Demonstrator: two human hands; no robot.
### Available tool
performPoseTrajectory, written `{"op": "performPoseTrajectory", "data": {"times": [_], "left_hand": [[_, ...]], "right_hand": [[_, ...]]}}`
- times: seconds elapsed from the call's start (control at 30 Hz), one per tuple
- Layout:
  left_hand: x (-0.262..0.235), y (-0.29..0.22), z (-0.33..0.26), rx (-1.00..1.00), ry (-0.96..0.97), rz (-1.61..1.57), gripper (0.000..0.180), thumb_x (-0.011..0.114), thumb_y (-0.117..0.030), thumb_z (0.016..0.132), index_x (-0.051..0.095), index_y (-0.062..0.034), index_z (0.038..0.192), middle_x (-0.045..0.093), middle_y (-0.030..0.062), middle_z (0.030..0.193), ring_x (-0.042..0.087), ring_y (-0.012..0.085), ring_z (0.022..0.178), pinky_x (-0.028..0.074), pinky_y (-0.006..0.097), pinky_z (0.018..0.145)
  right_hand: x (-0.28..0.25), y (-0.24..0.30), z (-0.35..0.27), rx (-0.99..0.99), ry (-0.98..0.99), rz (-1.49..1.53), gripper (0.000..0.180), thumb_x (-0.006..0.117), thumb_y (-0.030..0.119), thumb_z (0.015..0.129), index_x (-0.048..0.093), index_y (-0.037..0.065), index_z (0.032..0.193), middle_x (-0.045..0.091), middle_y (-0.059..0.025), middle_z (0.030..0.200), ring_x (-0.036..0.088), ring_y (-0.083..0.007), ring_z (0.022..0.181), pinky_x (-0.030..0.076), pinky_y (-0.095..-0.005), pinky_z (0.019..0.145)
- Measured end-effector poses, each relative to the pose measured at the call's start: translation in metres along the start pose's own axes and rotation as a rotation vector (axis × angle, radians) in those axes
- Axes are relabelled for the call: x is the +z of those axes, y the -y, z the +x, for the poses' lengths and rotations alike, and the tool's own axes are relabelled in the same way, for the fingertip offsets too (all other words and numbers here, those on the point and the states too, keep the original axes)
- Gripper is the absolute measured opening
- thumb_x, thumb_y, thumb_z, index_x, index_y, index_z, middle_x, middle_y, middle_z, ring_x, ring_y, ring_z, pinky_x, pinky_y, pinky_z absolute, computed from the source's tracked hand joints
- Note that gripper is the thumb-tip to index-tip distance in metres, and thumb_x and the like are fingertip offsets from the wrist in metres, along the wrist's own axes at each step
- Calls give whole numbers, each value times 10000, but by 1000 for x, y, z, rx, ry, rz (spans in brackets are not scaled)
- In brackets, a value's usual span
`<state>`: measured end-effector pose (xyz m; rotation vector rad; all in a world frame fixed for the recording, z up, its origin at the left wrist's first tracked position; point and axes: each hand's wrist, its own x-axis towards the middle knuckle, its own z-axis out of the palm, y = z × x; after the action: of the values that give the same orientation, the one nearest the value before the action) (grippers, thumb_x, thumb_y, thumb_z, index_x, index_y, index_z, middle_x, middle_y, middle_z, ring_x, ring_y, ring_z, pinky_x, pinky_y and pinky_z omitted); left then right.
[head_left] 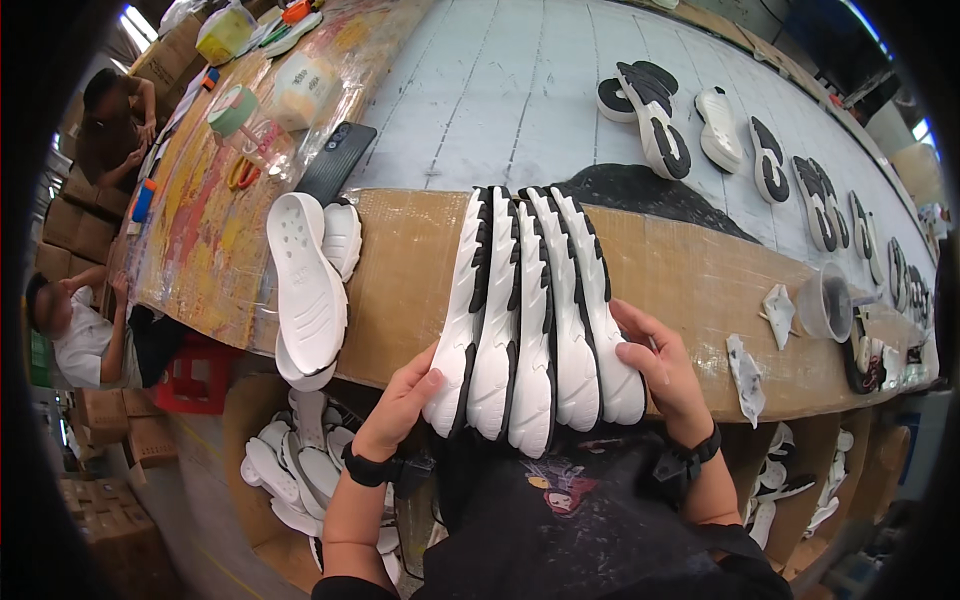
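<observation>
Five white shoe soles with black edges (530, 310) stand on their sides in one tight row on the brown cardboard sheet (700, 275) covering the near edge of the desk (520, 90), their toes pointing away and their heels hanging just over the front edge. The left hand (400, 405) presses against the heel of the leftmost sole, fingers curled onto its side, and the right hand (660, 365) lies flat against the outermost sole on the other side, fingers spread along its white flank, so the row sits squeezed between both hands. Each wrist carries one black band. Just left of the row, two plain white soles (310, 285) lie overlapping on the cardboard, the bigger one sticking out past the edge. One dark phone (335, 160) lies behind them, beside a roll of tape (235, 110). Right of the right hand sit two crumpled white rags (745, 370) and one clear plastic cup (825, 300). Further back on the desk a line of black-and-white soles (760, 150) runs off to the right, too bunched up to count. Below the desk, a heap of white soles (300, 460) fills a box.
</observation>
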<state>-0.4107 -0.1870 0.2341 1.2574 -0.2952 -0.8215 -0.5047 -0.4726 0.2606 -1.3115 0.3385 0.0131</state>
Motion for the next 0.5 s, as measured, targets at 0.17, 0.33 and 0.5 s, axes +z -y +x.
{"op": "performPoseTrajectory", "data": {"times": [0.17, 0.33, 0.5], "left_hand": [[7, 8, -4, 33, -38, 24, 490, 399, -210, 913, 278, 56, 1306, 414, 121, 1276, 407, 180, 1157, 285, 288, 981], [5, 15, -2, 66, -46, -44, 491, 424, -239, 921, 291, 28, 1311, 425, 90, 1265, 405, 146, 1141, 295, 273, 965], [9, 13, 0, 82, -74, -38, 465, 397, -250, 929, 317, 35, 1287, 441, 90, 1235, 417, 144, 1122, 302, 272, 957]], "right_hand": [[-3, 3, -4, -49, -1, -83, 383, 540, 90, 840, 459, -58, 1185, 533, -124, 1143, 494, -174, 1062, 363, -282, 924], [-14, -1, -2, -18, -15, -89, 349, 477, 184, 895, 487, -55, 1148, 558, -119, 1096, 524, -166, 1006, 388, -277, 893], [-17, 0, 2, 2, -35, -52, 326, 458, 192, 906, 506, -52, 1116, 564, -115, 1078, 529, -168, 999, 402, -287, 884]]}}
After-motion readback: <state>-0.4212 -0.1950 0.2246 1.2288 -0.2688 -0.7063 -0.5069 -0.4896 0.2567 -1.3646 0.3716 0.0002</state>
